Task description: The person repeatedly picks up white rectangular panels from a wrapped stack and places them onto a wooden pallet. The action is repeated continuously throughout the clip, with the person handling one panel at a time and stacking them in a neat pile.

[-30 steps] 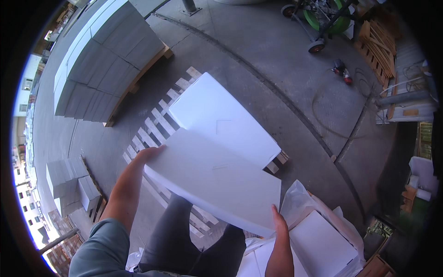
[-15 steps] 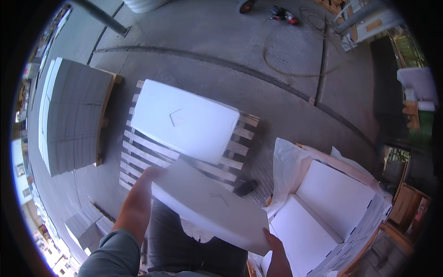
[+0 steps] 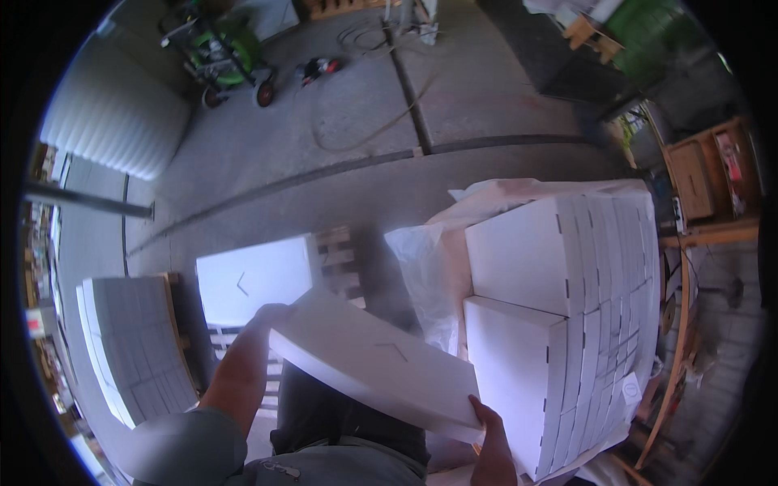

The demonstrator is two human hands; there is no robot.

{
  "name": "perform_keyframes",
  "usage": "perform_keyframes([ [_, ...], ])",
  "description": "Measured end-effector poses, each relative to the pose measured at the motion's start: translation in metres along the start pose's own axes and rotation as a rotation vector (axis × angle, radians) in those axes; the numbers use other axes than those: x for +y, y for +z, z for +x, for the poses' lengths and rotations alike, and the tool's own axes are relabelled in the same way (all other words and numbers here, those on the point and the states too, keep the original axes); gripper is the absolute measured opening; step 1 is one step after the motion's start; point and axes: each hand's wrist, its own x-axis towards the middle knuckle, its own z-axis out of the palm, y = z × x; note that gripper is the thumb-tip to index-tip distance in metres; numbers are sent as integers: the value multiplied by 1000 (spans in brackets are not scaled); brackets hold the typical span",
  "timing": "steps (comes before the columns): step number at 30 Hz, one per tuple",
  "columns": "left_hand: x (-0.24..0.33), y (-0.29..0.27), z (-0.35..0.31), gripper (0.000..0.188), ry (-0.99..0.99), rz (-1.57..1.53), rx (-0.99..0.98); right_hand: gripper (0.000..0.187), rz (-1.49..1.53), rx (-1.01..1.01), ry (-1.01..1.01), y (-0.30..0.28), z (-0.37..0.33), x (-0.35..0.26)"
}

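Observation:
In front of my body I carry a flat white cardboard box point(image 3: 389, 364) with a dark angled mark on its top. It slopes down toward the right. My left hand point(image 3: 277, 316) is closed around its left end, partly smeared by motion. At the lower right corner, my right hand point(image 3: 486, 415) grips the other end. Beyond my left hand, a similar white box point(image 3: 255, 279) with the same kind of mark lies on a wooden pallet point(image 3: 336, 251). To the right of the carried box rises a large stack of white boxes point(image 3: 519, 251).
Loose clear plastic wrap point(image 3: 438, 283) hangs at the stack's near side. Another stack of white boxes point(image 3: 134, 340) stands at the far left. Behind are a green wheeled machine point(image 3: 227, 57), a hose point(image 3: 365, 150) on the floor and a metal post point(image 3: 89, 198). Wooden shelving point(image 3: 713, 178) stands right.
My view has turned to the right, so the pallet sits farther left and the large box stack shows more fully. Both hands still hold the white box.

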Motion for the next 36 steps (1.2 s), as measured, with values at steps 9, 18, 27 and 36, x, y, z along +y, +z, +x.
perform_keyframes([
  [9, 147, -29, 55, 65, 193, 308, -12, 82, 253, -49, 19, -3, 59, 84],
  [18, 244, -108, 195, 59, 27, 131, -181, 80, 257, 150, 10, 30, 33, -29],
  [27, 322, -220, 204, 74, 44, 630, 12, 83, 328, 125, 0, 34, 48, -202],
  [36, 342, -223, 182, 77, -107, 288, 105, 82, 591, -116, -123, -19, 127, -307],
])
